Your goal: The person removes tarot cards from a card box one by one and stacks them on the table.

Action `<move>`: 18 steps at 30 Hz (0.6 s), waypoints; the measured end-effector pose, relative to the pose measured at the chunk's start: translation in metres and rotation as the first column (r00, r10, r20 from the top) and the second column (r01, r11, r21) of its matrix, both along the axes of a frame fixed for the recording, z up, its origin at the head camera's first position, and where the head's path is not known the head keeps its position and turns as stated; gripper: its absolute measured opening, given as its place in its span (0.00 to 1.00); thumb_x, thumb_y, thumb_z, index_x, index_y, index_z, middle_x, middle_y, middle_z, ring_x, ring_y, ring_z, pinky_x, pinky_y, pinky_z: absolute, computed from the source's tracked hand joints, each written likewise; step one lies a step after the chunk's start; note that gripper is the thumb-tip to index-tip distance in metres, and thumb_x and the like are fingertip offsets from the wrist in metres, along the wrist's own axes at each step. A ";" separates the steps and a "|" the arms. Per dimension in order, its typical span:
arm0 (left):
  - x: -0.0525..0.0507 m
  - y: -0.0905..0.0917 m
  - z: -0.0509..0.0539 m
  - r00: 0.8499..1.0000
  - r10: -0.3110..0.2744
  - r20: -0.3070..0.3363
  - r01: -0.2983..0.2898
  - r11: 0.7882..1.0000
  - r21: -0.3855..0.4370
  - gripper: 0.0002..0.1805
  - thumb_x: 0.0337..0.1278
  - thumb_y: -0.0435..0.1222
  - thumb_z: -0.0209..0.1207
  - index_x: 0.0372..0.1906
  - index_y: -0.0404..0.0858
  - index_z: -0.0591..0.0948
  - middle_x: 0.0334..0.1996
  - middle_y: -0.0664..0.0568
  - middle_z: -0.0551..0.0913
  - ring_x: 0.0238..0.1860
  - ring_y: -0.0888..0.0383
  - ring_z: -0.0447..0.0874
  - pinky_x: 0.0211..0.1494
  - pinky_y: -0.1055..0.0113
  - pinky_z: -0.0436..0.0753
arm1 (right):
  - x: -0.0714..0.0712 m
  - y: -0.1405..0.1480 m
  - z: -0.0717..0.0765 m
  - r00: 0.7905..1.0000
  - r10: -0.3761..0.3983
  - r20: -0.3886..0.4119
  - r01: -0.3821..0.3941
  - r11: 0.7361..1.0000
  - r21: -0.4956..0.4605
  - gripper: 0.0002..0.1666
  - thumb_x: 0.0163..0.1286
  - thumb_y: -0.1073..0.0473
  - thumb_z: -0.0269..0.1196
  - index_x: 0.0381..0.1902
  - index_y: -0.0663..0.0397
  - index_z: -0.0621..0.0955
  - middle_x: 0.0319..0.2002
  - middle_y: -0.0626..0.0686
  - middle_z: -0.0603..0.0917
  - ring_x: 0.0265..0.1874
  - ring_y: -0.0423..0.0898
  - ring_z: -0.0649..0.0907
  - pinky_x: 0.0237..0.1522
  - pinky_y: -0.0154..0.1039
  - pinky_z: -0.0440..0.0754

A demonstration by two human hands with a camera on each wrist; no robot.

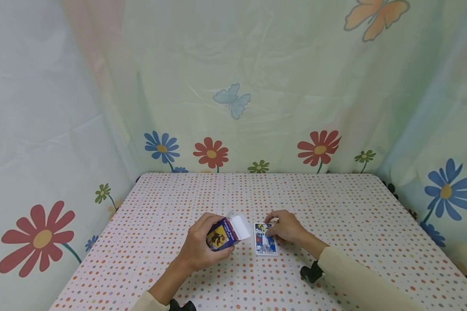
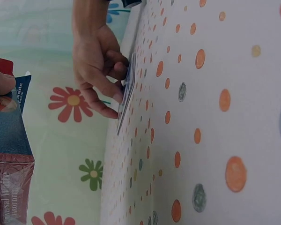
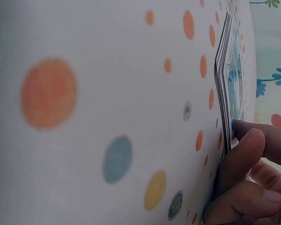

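Note:
My left hand (image 1: 200,242) grips a dark blue tarot card box (image 1: 217,237) marked "Universal Waite", tilted, with its white flap (image 1: 240,226) open toward the right. In the left wrist view the box (image 2: 9,133) shows at the left edge, partly cut off. Just right of it, a thin stack of tarot cards (image 1: 265,246) lies face up on the table, "The Tower" on top. My right hand (image 1: 289,226) holds the stack at its far right part, fingers curled. Seen from the right wrist, fingertips touch the upper face and edge of the cards (image 3: 235,79).
A dotted cloth covers the table (image 1: 218,194). Behind and at both sides hang pale curtains (image 1: 171,86) printed with flowers and butterflies. Black straps (image 1: 312,272) sit at the wrists.

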State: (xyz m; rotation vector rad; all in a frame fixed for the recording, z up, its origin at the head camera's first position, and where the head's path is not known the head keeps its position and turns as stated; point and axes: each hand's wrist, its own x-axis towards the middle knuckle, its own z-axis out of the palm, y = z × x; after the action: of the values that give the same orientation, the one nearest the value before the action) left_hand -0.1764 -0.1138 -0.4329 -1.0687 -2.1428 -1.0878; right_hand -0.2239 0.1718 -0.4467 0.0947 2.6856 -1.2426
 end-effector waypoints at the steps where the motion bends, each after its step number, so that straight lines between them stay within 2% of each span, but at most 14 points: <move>1: 0.000 0.000 0.000 1.000 0.001 0.001 -0.001 1.000 0.000 0.39 0.40 0.43 0.78 0.61 0.40 0.76 0.53 0.52 0.78 0.45 0.61 0.80 0.43 0.73 0.84 | 0.000 0.000 0.000 1.000 0.002 -0.001 -0.002 1.000 -0.001 0.20 0.54 0.66 0.75 0.47 0.53 0.85 0.25 0.55 0.82 0.11 0.43 0.77 0.14 0.32 0.74; 8: 0.001 -0.001 0.000 1.000 0.004 0.004 -0.004 1.000 -0.002 0.38 0.40 0.44 0.78 0.61 0.40 0.76 0.53 0.52 0.78 0.45 0.61 0.80 0.42 0.73 0.84 | 0.001 0.001 0.000 1.000 0.014 -0.024 -0.015 1.000 -0.012 0.21 0.54 0.66 0.75 0.48 0.54 0.86 0.25 0.54 0.82 0.10 0.44 0.78 0.14 0.32 0.73; 13: 0.001 -0.002 0.000 1.000 0.011 0.004 -0.011 1.000 -0.014 0.38 0.42 0.45 0.78 0.61 0.40 0.76 0.52 0.52 0.78 0.44 0.61 0.80 0.41 0.74 0.84 | 0.002 0.002 -0.002 1.000 -0.010 -0.027 0.009 0.999 -0.050 0.23 0.53 0.65 0.74 0.50 0.55 0.86 0.26 0.55 0.82 0.11 0.45 0.79 0.15 0.34 0.74; 18: 0.002 -0.002 -0.001 1.000 0.008 0.009 -0.008 1.000 -0.019 0.38 0.42 0.45 0.78 0.61 0.40 0.76 0.52 0.52 0.78 0.44 0.61 0.80 0.41 0.74 0.84 | 0.004 0.000 -0.004 0.997 -0.035 -0.071 0.032 0.999 -0.043 0.22 0.55 0.64 0.72 0.50 0.55 0.85 0.24 0.54 0.81 0.10 0.45 0.77 0.15 0.33 0.71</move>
State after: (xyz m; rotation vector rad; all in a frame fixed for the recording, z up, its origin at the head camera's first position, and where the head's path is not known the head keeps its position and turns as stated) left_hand -0.1747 -0.1162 -0.4341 -1.0644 -2.1672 -1.0724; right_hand -0.2200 0.1721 -0.4505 0.0916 2.7275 -1.3356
